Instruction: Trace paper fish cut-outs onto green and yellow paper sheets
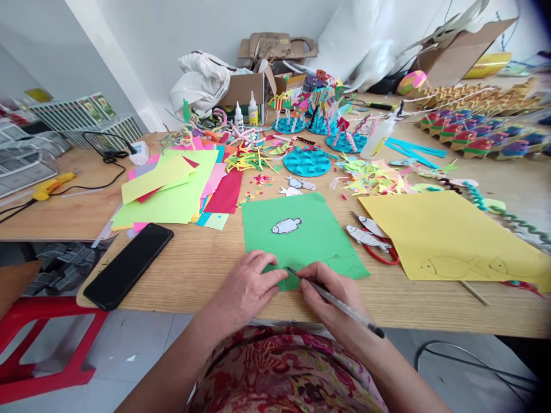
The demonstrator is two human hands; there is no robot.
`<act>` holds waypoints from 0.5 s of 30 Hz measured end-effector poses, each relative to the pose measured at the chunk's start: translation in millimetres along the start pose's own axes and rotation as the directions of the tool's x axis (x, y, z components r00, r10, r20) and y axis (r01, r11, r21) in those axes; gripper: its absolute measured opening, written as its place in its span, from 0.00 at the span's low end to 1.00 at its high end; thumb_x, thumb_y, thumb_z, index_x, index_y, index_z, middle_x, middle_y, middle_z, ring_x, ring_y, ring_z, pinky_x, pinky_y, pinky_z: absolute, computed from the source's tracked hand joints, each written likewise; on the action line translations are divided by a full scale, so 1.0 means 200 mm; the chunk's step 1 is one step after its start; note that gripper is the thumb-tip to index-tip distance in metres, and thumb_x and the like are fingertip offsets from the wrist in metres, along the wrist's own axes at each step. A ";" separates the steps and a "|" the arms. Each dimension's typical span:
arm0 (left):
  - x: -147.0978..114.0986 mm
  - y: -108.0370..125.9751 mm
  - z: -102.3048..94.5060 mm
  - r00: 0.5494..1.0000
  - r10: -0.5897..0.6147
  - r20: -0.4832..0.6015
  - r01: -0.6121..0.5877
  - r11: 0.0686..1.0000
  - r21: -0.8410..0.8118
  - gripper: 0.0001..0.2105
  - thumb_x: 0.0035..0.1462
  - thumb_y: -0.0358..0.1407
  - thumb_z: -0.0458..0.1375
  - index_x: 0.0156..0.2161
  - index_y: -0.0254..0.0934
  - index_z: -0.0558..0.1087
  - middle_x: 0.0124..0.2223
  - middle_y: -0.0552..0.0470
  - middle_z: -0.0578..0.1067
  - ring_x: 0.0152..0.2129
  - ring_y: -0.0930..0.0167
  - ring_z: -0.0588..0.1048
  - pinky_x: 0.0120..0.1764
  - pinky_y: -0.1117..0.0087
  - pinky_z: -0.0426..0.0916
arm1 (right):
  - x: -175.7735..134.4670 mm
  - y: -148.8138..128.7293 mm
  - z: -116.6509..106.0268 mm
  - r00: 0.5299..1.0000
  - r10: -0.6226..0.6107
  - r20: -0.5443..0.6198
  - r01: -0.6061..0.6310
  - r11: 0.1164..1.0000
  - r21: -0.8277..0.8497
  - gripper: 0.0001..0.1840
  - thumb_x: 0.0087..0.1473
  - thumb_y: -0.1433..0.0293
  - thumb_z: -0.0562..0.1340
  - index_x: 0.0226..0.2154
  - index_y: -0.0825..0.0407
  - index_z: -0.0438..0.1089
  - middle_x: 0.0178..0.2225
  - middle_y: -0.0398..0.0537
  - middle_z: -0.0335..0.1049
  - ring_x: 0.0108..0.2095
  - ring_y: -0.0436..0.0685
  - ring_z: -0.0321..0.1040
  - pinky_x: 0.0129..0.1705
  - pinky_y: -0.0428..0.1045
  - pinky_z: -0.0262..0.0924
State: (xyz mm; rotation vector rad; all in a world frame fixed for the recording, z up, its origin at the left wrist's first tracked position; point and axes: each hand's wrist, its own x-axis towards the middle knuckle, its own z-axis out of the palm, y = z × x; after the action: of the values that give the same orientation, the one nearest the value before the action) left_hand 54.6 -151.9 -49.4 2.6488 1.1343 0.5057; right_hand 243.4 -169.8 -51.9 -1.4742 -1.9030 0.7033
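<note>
Pinching the pen (344,306), the right hand (333,288) holds its tip near the front edge of the green paper (318,223), shaft slanting back rightward, while the left hand (246,287) rests unclosed on the paper's front left, nearer the white fish cutout (286,226) lying crosswise mid-paper.

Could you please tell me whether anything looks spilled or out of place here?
Slightly: small coloured dots lie loose on the table beyond the green paper, as if spilled, and a small white scrap lies on the floor.
</note>
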 end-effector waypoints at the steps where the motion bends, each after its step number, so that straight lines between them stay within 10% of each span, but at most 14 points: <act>1: 0.00 0.00 0.00 1.000 -0.001 0.002 0.001 1.000 0.000 0.12 0.56 0.28 0.56 0.46 0.39 0.70 0.45 0.48 0.67 0.44 0.66 0.64 0.48 0.62 0.65 | 0.00 0.00 0.00 1.000 0.000 -0.001 0.000 1.000 -0.001 0.08 0.52 0.70 0.53 0.28 0.50 0.67 0.21 0.41 0.70 0.21 0.50 0.64 0.22 0.43 0.54; 15: 0.00 0.00 0.00 1.000 0.008 -0.002 -0.008 1.000 0.001 0.11 0.57 0.29 0.55 0.46 0.38 0.70 0.44 0.48 0.66 0.44 0.65 0.64 0.47 0.61 0.65 | 0.00 0.00 0.00 1.000 -0.013 0.006 0.013 1.000 0.010 0.07 0.52 0.71 0.53 0.28 0.51 0.66 0.22 0.41 0.70 0.21 0.50 0.64 0.22 0.43 0.54</act>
State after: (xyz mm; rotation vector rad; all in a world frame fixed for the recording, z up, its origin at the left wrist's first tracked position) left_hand 54.8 -151.9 -50.1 2.6552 1.1257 0.5088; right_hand 244.2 -170.1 -51.6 -1.4540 -1.9095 0.7110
